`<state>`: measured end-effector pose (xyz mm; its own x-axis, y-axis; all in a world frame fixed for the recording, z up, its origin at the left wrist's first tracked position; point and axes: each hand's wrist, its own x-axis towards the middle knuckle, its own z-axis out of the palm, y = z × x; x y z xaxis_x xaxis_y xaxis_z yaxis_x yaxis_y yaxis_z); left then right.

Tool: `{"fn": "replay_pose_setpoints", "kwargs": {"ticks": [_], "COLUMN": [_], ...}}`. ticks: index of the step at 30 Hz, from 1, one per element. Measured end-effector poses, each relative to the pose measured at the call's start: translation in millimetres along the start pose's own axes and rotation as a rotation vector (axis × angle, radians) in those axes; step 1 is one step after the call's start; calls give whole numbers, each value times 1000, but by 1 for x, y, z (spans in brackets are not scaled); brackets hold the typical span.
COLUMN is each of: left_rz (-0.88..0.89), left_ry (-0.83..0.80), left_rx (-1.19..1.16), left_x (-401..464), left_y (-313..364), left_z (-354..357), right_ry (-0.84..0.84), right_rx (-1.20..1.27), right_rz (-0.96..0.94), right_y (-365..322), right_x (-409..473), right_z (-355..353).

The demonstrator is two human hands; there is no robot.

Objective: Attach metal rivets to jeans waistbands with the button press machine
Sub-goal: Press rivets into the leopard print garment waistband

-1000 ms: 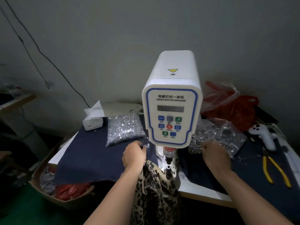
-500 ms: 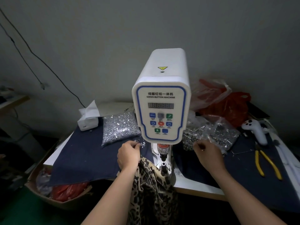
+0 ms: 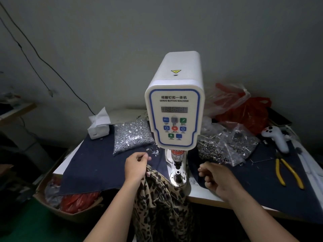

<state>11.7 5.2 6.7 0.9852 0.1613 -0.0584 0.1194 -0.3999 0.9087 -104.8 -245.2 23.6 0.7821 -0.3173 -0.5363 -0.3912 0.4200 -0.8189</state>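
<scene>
the right hand (image 3: 217, 179) has drawn back from the clear bag of metal rivets (image 3: 222, 148), grip curled together; the left hand (image 3: 135, 165) pinches leopard-print fabric (image 3: 159, 198) beside the white button press machine (image 3: 174, 110).

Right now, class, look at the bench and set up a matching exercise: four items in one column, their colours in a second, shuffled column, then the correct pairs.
Items:
1. pliers
2. tissue box
3. cloth on the table
4. garment under the press

Colours:
A. dark blue
B. leopard print
C. yellow handles
D. white

Pairs: 1-C, 2-D, 3-A, 4-B
</scene>
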Motion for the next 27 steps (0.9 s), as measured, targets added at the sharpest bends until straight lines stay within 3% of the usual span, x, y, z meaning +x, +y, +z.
{"fn": "replay_pose_setpoints", "kwargs": {"ticks": [5,11,18,27], "left_rz": [31,-19,94,152], "left_ry": [-86,-169,-253,-355], "left_rx": [-156,-269,-163,-180], "left_x": [-24,-52,-70,-90], "left_y": [3,7,6,12], "left_z": [-16,-22,-21,-4], "right_ry": [-76,-125,-133,-128], "right_rx": [-77,55,171,235], "right_rz": [-40,77,202,214], "right_y": [2,1,1,-2], "right_x": [-3,-8,-13,-21], "right_z": [11,21,23,26]}}
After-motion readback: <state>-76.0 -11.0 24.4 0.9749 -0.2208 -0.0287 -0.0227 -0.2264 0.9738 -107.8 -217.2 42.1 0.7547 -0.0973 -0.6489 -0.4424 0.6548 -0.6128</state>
